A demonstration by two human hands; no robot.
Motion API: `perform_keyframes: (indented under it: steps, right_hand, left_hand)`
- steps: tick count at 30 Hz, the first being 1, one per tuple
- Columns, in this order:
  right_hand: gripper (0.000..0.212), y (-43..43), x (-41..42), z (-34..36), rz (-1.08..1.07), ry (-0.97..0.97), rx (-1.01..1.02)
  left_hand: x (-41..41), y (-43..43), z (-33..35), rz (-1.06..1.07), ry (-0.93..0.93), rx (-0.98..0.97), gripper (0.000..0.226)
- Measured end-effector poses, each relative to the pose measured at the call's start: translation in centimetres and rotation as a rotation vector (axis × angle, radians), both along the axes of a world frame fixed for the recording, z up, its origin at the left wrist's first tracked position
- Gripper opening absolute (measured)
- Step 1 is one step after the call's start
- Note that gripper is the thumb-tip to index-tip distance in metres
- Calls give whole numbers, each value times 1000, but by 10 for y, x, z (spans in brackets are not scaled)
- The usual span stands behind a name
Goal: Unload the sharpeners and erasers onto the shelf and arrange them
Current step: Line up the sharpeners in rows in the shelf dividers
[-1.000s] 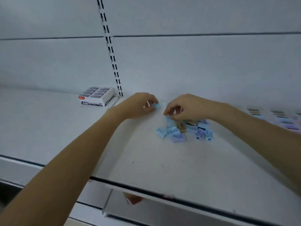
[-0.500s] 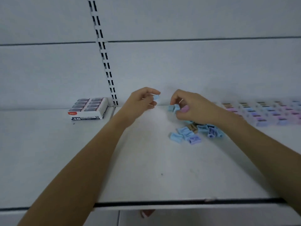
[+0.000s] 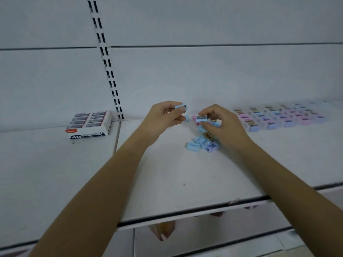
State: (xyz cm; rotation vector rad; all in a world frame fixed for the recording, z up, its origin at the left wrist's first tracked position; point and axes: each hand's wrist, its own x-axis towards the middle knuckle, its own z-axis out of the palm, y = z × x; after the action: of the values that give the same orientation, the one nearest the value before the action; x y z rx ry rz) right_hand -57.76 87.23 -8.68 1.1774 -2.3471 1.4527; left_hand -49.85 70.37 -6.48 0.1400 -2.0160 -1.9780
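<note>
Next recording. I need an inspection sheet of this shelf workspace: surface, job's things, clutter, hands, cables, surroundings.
Surface: white shelf, with a few small dark specks.
Job's things: loose pile of sharpeners mid-shelf; arranged rows of sharpeners at the right rear; eraser box marked 4B at the left rear.
Clutter: nothing seen.
Grippers: left hand pinches a blue sharpener; right hand pinches a second blue sharpener, blade side showing.
Cables: nothing seen.
Surroundings: white back panel with a slotted upright; the items below the shelf are too indistinct to identify.
</note>
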Motion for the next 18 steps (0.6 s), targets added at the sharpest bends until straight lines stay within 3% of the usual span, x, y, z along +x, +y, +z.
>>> perform_keyframes:
  steps: [6, 12, 18]
  right_hand:
    - [15, 3, -5, -4, -32, 94, 37]
    - [27, 7, -9, -2, -28, 242, 50]
    - [20, 62, -18, -1, -38, 349, 159]
  left_hand:
    - [0, 6, 3, -29, 14, -93, 18]
    - [2, 11, 4, 0, 64, -74, 22]
    - [-17, 45, 8, 60, 146, -514, 17]
